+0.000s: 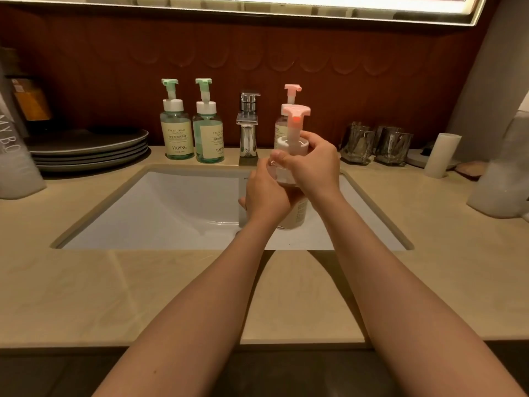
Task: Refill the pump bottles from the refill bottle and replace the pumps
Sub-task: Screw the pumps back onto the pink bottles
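Head view, entered item by item as I read it from my station.

1. Pink-pump bottle: held upright above the white sink basin. Clear rounded plastic with pale liquid inside. The fingers cover most of the label, so I cannot read it.
2. Pink pump: flat T-shaped head on a translucent stem, set in a white collar at the bottle's neck. I cannot tell whether the collar is screwed tight.
3. Left hand: fingers wrapped round the bottle's body, hiding its left side.
4. Right hand: fingers and thumb curled round the white collar.
5. Second pink-pump bottle: on the counter behind, largely hidden. Only its pump top and a strip of label show.
6. Left green-pump bottle and right green-pump bottle: tinted clear plastic with cream labels, standing just beside each other left of the faucet.
7. Chrome faucet: polished, square-edged.
8. Countertop: beige, smooth, stone-like.
9. Stack of dark plates: matte, at far left, with a white lettered bag in front, cut off by the frame edge.
10. Glass tumblers: faceted, dim.
11. White cylinder: plain, upright.
12. Blurred white object: at the right edge, unidentifiable.
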A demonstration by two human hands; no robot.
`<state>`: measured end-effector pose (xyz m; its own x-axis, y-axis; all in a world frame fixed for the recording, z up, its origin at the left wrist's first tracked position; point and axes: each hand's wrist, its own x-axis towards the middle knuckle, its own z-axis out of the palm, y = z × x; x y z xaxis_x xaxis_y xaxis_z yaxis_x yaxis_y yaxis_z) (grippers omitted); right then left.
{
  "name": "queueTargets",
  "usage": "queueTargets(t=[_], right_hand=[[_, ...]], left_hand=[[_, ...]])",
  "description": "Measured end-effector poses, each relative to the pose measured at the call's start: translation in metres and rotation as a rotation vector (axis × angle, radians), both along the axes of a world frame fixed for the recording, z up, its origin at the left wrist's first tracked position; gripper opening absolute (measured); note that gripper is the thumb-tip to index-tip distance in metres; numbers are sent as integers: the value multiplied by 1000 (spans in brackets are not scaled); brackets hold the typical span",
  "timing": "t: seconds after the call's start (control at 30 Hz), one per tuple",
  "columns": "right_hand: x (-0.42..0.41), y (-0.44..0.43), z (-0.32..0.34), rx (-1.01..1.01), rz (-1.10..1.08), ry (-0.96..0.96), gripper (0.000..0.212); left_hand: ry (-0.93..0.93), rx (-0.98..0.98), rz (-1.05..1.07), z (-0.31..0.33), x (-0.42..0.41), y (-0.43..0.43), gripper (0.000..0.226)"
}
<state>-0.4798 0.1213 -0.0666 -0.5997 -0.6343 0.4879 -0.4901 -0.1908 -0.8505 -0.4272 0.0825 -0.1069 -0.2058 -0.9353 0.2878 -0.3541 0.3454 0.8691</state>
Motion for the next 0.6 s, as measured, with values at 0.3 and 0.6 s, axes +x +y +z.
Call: queueTargets(t=[0.3, 0.6], right_hand=[[-11, 7, -8, 108, 187, -89, 64], [-20, 10, -6, 102, 116, -107, 65]], left_hand=[[-22, -51, 43, -9, 1, 0, 74], [-102, -61, 55, -7, -2, 1, 81]])
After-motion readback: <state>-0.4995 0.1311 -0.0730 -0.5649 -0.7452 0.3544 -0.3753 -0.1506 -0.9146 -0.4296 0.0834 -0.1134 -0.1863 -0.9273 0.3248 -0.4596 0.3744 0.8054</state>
